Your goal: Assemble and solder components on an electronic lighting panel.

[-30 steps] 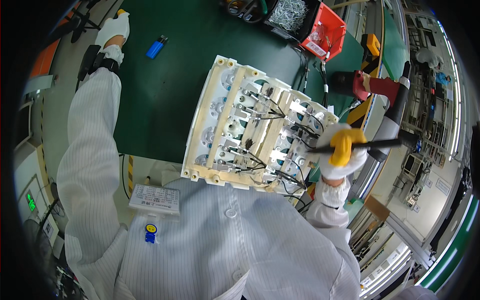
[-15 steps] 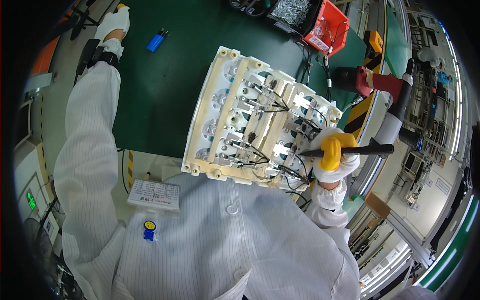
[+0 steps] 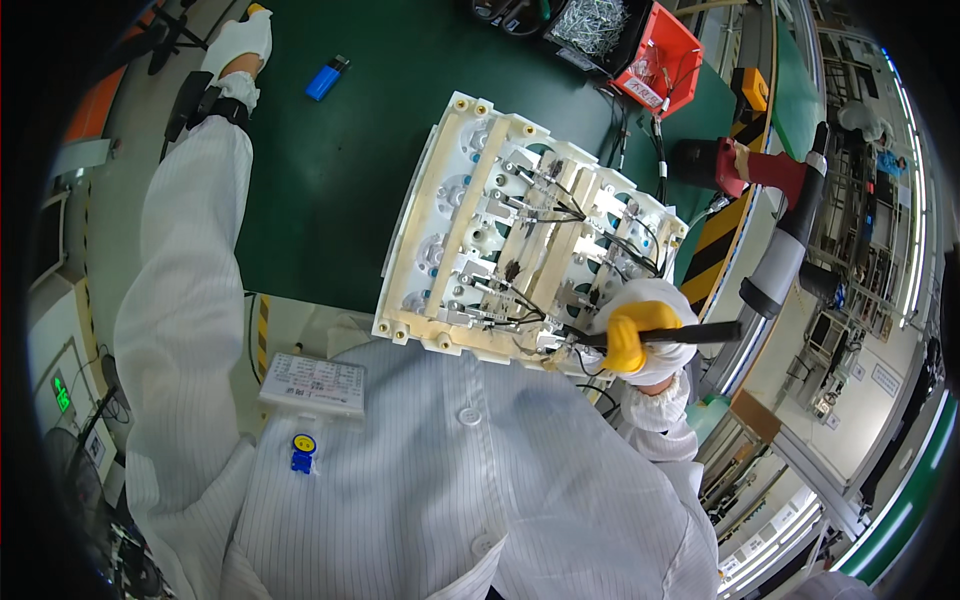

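A cream and white plastic frame assembly (image 3: 455, 215) with black wires, metal terminals and brass-ringed holes lies at the near edge of the green table. My right hand (image 3: 645, 325), in a white glove with yellow fingertips, is closed around a slim black tool (image 3: 710, 333) at the assembly's near right corner. The tool's narrow end points left among the wires; whether it touches anything I cannot tell. Far from the assembly, my left hand (image 3: 242, 48), gloved alike, is over the table's left edge. Its fingers are mostly hidden, and nothing shows in it.
A blue lighter-shaped object (image 3: 328, 78) lies on the green table (image 3: 310, 200). At the back stand a black bin of metal fasteners (image 3: 590, 30) and a red bin (image 3: 690, 60). A red and black power tool (image 3: 735, 165) and loose cables (image 3: 660, 165) lie right of the assembly.
My right hand with the black tool has moved left and nearer to my body, along the assembly's right side. The whole scene has shifted slightly rightward in view. My left hand stays at the table edge.
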Demonstrator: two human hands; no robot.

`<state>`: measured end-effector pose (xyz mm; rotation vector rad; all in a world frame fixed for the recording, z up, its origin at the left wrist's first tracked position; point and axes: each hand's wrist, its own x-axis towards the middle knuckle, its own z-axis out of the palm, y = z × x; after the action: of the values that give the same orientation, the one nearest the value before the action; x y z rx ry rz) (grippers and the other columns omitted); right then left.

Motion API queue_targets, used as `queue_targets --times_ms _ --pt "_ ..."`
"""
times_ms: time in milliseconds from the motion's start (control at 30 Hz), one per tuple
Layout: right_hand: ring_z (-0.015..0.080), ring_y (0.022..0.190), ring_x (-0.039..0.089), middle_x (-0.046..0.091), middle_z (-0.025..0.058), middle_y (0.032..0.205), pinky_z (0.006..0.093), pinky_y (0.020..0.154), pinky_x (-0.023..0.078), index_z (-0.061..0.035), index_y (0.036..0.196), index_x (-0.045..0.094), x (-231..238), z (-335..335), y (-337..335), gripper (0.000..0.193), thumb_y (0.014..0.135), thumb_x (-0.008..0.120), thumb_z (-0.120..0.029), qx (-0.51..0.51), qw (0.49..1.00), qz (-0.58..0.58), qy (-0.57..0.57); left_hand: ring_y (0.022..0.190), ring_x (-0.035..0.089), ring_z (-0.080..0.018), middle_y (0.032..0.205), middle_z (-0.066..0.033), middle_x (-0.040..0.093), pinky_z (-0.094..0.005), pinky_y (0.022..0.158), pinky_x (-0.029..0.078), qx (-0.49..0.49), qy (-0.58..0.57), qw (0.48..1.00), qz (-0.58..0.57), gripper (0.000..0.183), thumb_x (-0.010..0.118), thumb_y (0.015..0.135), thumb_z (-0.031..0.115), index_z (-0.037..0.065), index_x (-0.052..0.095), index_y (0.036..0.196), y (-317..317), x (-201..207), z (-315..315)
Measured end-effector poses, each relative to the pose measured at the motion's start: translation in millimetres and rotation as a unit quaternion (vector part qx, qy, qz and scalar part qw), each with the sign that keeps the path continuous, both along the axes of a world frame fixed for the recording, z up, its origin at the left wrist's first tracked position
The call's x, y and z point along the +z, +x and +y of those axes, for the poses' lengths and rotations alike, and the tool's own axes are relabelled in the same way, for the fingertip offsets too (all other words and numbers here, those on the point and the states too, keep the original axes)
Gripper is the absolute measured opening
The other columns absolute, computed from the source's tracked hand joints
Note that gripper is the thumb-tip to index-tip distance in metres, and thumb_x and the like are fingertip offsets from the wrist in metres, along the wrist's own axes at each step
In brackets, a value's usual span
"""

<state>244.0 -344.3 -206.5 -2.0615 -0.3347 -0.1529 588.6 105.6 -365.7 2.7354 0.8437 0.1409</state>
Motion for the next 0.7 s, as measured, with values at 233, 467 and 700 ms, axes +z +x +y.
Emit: queue_targets --times_ms 233,467,700 --pt "0.0155 0.073 0.061 0.064 0.0093 0.09 0.0285 0.067 0.049 0.0027 0.107 0.061 29.5 11.7 37.9 0.016 0.095 0.061 -0.007 -0.205 0.964 -0.03 0.167 0.099 0.065 -0.0417 0.107 -0.0216 0.069 -0.0529 0.082 0.052 -0.031 0.043 0.993 -0.108 0.057 0.051 0.086 0.058 0.006 0.066 0.105 5.9 10.4 -21.3" --pt "0.0368 0.088 0.07 0.071 0.0197 0.097 0.0452 0.08 0.055 -0.0038 0.11 0.063 74.0 66.9 149.2 0.032 0.085 0.062 -0.025 -0.065 0.94 0.162 -0.292 0.1 0.06 -0.041 0.107 -0.0224 0.066 -0.0474 0.087 0.048 -0.107 -0.091 0.946 -0.292 0.032 0.061 0.09 0.026 -0.002 0.064 0.106 -44.1 17.7 -24.4" --pt "0.0339 0.081 0.069 0.071 0.0176 0.102 0.0433 0.076 0.054 -0.006 0.112 0.067 72.8 29.3 108.1 0.035 0.091 0.064 -0.033 -0.195 0.973 0.066 -0.108 0.1 0.063 -0.027 0.108 -0.0136 0.067 -0.0351 0.091 0.048 -0.153 -0.294 0.893 -0.305 0.025 0.058 0.098 0.022 0.001 0.063 0.112 -132.0 8.9 -36.6"
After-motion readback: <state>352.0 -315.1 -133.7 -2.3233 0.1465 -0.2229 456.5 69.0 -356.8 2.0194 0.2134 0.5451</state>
